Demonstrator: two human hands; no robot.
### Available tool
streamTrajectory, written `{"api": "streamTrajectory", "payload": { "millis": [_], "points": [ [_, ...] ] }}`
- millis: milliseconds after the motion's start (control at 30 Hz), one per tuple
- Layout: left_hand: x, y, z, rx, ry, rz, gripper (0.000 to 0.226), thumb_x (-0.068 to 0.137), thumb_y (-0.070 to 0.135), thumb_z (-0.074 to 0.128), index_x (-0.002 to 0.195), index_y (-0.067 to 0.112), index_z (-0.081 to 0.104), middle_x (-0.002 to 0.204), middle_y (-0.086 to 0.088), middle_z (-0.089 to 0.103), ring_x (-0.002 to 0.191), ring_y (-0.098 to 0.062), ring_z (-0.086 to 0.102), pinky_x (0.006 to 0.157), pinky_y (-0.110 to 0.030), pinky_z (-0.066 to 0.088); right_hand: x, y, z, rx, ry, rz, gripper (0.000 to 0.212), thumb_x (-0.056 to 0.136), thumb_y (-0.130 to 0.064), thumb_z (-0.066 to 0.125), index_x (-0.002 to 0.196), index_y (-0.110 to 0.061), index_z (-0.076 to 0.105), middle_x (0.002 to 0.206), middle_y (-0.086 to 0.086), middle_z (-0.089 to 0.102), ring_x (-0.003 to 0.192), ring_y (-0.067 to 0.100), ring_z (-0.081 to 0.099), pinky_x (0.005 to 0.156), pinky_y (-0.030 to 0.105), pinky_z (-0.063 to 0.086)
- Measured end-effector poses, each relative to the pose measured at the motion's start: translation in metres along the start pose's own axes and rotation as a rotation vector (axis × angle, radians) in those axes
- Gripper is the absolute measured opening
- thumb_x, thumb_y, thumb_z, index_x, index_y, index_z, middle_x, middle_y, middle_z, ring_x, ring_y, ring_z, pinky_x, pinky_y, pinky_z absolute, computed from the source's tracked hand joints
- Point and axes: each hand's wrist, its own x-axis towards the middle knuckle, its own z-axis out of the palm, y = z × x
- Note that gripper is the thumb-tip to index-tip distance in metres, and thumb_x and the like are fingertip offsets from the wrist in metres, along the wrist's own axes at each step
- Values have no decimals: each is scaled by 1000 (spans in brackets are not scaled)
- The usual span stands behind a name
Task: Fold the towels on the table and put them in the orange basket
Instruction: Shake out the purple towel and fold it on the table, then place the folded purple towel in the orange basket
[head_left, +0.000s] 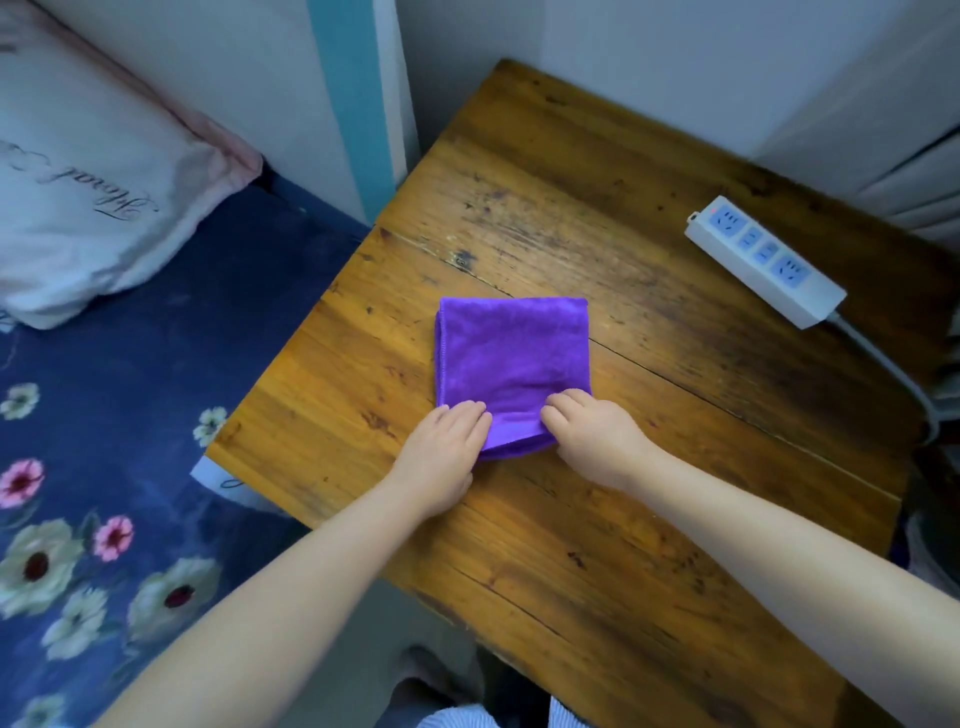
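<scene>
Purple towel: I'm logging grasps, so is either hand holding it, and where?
Both hold the purple towel at its near edge: left hand on the near-left corner, right hand on the near-right corner.

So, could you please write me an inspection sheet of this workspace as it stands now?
Surface: worn wooden table, scratched, with dark stains.
Job's things: one purple towel, folded into a rough square, lying flat near the table's middle. No orange basket seen.
Clutter: white power strip on the table's right side, apart from the towel.
Hands: left hand and right hand both rest on the towel's near edge, fingers curled at its corners; whether they pinch the cloth cannot be told.
Cables: white cord runs from the power strip off the table's right edge.
Surroundings: bed with dark blue flowered sheet and pale pillow at left; wall behind.
</scene>
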Motion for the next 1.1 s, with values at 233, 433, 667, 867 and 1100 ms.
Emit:
{"api": "streamTrajectory", "payload": {
  "millis": [233, 433, 667, 867, 1100],
  "points": [
    [-41, 5, -15, -189, 137, -223, 40, 56, 16, 64, 94, 13, 49, 71, -3, 67, 65, -22, 67, 74, -27, 43, -2, -28, -54, 293, -156, 60, 10, 73, -7, 58, 80, 0, 58, 77, 17, 61, 70, 30, 57, 59, 27, 36],
    [-127, -9, -63, -246, 144, -203, 32, 64, 20, 40, 94, 15, 48, 71, -2, 70, 61, -18, 69, 57, -21, 47, -1, -88, -96, 438, -273, 63, 25, 70, -19, 49, 83, 1, 55, 73, 13, 52, 69, 23, 43, 61, 29, 31],
    [-277, -8, -135, -538, 98, -592, 45, 93, 16, 51, 136, 11, 39, 134, -8, 51, 122, -24, 49, 97, -28, 35, 21, -214, -147, 484, -358, -87, 46, 68, -23, 47, 110, -8, 54, 94, 3, 51, 86, 18, 45, 72, 25, 36],
    [-424, -11, -163, -477, 477, -767, 25, 74, 29, 46, 97, 22, 38, 108, -1, 49, 95, -13, 44, 80, -27, 37, 50, -351, -191, 584, -355, -326, 37, 60, -23, 43, 97, -22, 46, 98, 3, 58, 87, 20, 53, 78, 31, 44],
    [-522, -20, -180, -521, 519, -1062, 58, 57, 39, 73, 96, 30, 31, 126, -6, 36, 111, -5, 40, 93, -15, 31, 105, -472, -217, 632, -376, -521, 28, 82, 4, 48, 100, -17, 50, 100, 1, 55, 94, 17, 51, 78, 25, 41]
  ]
}}
